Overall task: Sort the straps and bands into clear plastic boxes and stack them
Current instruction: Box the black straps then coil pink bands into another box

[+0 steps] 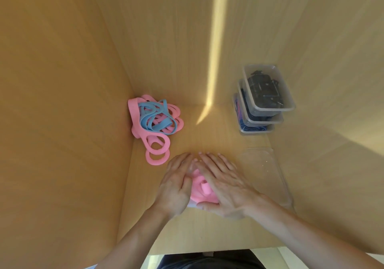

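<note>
While both hands, left hand & right hand, press flat-fingered on pink bands, empty box lies just right, nearer the rt hand.

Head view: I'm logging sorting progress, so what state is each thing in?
Left hand: flat, pressing pink bands.
Right hand: flat, pressing them too.
Loose pile: pink and blue, unsorted.
Stacked boxes: three, filled.
Clear lid: lying apart.
</note>
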Demonstrator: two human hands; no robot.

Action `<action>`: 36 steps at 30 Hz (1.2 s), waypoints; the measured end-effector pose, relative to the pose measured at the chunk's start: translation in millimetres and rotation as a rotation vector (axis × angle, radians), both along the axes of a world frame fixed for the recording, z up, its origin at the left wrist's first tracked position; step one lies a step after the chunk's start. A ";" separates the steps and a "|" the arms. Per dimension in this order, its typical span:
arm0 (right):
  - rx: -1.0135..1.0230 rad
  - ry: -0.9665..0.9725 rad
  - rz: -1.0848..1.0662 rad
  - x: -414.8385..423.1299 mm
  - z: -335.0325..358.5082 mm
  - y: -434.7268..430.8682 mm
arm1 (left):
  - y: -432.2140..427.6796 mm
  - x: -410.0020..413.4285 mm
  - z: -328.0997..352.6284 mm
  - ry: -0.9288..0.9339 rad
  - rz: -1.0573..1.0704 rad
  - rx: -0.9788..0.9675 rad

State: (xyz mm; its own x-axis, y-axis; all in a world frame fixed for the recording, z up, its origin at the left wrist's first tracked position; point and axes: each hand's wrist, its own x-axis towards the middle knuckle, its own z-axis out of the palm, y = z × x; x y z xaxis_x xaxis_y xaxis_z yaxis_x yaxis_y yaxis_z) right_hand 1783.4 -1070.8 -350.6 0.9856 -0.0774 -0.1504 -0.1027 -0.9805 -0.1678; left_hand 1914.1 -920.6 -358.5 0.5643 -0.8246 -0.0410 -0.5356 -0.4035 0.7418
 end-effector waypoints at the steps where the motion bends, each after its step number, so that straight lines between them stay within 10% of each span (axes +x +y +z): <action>1: -0.004 0.009 -0.004 0.4 -0.7 -0.1 | -1.0 -0.2 -0.6 0.018 0.018 0.000; 17: 0.045 0.018 -0.094 6.9 -11.7 4.9 | -8.8 4.1 3.2 0.194 0.061 -0.091; 26: 0.149 -0.028 -0.115 9.3 3.0 6.1 | -9.5 9.0 6.2 0.982 0.274 -0.288; 36: 0.237 -0.086 -0.217 9.9 29.6 -2.2 | -1.9 20.7 9.9 0.839 0.365 -0.302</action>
State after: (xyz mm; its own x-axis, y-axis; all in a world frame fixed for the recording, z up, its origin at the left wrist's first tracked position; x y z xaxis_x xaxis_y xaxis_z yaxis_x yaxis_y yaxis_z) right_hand 1793.2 -1073.1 -320.9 0.9599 -0.2595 -0.1063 -0.2801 -0.8700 -0.4058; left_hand 1934.8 -922.6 -348.7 0.6715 -0.6459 -0.3632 0.3376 -0.1696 0.9259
